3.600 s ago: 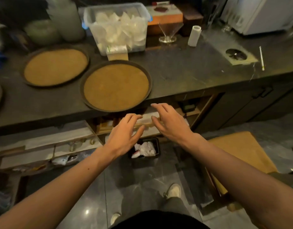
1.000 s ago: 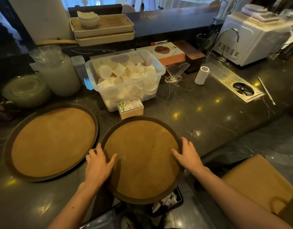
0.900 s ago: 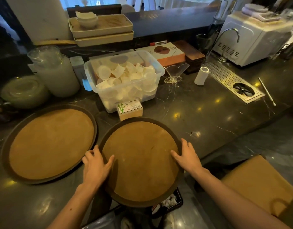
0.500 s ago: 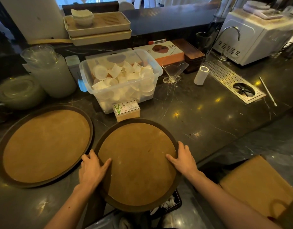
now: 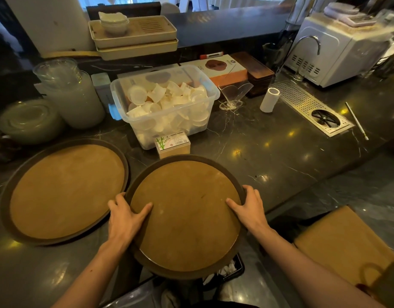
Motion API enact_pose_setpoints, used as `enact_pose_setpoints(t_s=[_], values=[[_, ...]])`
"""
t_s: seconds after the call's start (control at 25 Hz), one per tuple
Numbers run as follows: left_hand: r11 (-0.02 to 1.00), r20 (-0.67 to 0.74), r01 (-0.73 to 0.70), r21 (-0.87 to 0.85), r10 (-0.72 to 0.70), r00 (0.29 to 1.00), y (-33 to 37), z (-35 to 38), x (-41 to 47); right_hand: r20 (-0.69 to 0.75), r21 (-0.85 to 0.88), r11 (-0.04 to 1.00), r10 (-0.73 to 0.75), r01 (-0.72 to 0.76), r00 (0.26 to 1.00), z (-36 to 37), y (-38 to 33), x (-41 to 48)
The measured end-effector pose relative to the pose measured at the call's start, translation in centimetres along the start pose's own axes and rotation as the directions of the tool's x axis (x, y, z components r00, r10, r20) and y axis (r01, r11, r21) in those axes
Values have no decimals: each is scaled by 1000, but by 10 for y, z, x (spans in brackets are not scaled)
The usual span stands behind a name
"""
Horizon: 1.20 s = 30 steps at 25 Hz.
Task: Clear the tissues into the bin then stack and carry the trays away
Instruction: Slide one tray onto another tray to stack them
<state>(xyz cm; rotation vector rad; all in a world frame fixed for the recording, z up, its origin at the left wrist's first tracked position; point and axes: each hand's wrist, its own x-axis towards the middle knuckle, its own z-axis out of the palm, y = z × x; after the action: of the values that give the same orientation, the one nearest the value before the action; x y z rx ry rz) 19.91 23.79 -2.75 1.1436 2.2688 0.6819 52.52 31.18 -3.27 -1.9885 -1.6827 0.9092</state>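
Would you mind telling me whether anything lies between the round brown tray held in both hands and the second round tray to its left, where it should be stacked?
Nothing visible does. The left hand and right hand grip the held round brown tray at its rim, and it already slightly overlaps the bare second round tray on the dark marble counter.

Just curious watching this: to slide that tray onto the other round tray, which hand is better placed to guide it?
Probably left: the left hand grips the held tray beside the other tray.

small box (image 5: 172, 144) label print is too small to read.
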Motion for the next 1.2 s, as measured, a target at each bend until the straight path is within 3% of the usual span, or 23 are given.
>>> enact_pose_setpoints(t_s=[0.44,0.68,0.92,1.2], values=[[982,-95,-147,-117,136,986,1,-38,-17,-189,104,990,-72,92,979,-21,-31,-36],[976,-201,-157,-153,125,972,1,-56,-57,-226,113,977,-150,179,963,-36,-38,-58],[984,-341,-59,-171,-3,940,-12,-76,-133,-150,173,940,-269,293,951,-37,-46,-79],[968,-497,120,-222,-218,840,-62,-111,-255,46,230,882,-432,411,901,-6,-70,-138]])
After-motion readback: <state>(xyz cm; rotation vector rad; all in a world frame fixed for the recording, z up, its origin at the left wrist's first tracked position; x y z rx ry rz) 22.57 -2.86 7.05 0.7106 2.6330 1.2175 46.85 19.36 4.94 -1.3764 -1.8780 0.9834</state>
